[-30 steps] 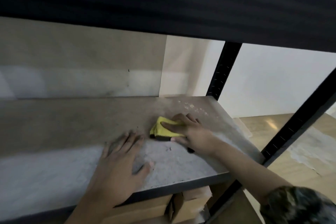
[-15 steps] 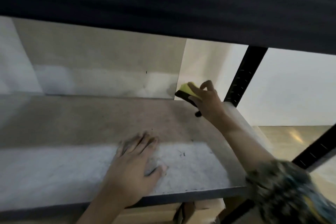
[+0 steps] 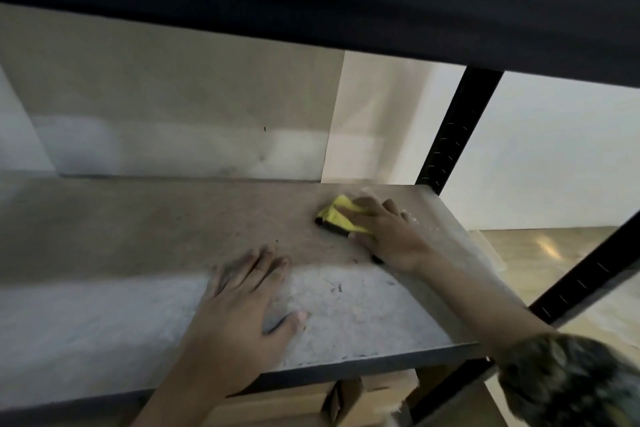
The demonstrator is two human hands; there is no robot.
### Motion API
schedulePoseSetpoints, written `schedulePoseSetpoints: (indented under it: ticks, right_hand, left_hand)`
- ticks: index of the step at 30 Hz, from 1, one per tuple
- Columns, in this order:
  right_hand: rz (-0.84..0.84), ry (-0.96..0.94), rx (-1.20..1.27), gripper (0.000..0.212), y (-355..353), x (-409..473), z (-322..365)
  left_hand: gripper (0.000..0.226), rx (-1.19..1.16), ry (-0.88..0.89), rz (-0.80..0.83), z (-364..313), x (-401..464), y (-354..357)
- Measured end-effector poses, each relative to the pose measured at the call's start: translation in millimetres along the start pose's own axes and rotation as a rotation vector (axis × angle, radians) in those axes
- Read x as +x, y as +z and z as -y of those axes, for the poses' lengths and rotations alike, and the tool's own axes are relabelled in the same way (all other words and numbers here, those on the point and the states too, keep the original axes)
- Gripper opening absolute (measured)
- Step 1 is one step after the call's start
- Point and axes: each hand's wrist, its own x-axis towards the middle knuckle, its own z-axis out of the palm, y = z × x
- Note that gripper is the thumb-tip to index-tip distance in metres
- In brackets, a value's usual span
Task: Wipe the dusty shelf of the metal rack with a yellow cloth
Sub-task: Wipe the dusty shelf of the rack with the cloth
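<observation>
Dust remains on the shelf (image 3: 138, 229), so your right hand (image 3: 388, 232) presses the yellow cloth (image 3: 341, 218) down with fingers curled over it while your left hand (image 3: 242, 308) lies flat, fingers spread, bracing you.

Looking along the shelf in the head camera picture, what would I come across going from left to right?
Left hand pressed flat on the shelf → yellow cloth → right hand on the cloth → small white specks → black rack post.
</observation>
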Motion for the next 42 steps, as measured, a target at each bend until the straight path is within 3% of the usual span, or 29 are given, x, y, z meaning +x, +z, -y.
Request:
schedulePoseSetpoints:
  ticks: [3, 6, 10, 13, 15, 16, 18, 20, 26, 29, 35, 39, 42]
  right_hand:
    - [-0.048, 0.085, -0.036, 0.047, 2, 50, -30]
    - [-0.032, 0.228, -0.008, 0.043, 1, 93, -55]
    - [-0.138, 0.337, 0.071, 0.036, -8, 105, -60]
    - [-0.236, 0.210, 0.122, 0.044, -36, 66, -29]
    - [-0.352, 0.018, -0.137, 0.048, -42, 17, 2]
    - [-0.339, -0.097, -0.181, 0.053, -37, -8, 18]
    - [-0.096, -0.122, 0.015, 0.054, -13, -38, 36]
    - [-0.032, -0.009, 0.097, 0.046, 2, -29, 24]
    - [-0.150, 0.416, 0.064, 0.039, 0, 25, -40]
    - [-0.240, 0.659, 0.034, 0.033, 0, 16, -52]
    - [-0.256, 1.014, -0.019, 0.036, -18, -41, -92]
    - [-0.293, 0.845, 0.000, 0.051, -35, -38, -45]
    - [-0.174, 0.439, 0.032, 0.056, -14, -39, 7]
  left_hand:
    - [0.090, -0.014, -0.009, -0.012, -1, -1, 0]
    - [0.088, -0.020, -0.013, 0.002, -1, 0, 0]
    - [0.089, -0.016, -0.005, 0.001, 0, -2, 0]
    - [0.101, -0.013, 0.003, 0.001, 1, -2, -1]
    - [0.102, -0.003, 0.004, 0.002, 2, -1, 0]
    - [0.102, 0.004, 0.005, 0.002, 3, 0, 1]
    - [0.102, 0.001, 0.012, -0.004, 2, 1, 2]
    - [0.103, -0.011, 0.017, -0.009, 2, 1, 1]
    - [0.094, -0.016, 0.013, 0.003, 2, 0, 2]
    - [0.092, -0.013, 0.017, 0.008, 0, -2, 1]
    - [0.090, -0.019, 0.026, -0.019, 0, -4, -2]
    - [0.090, -0.002, 0.048, -0.046, 2, -1, 0]
    - [0.093, 0.009, 0.049, -0.029, 2, -1, -1]
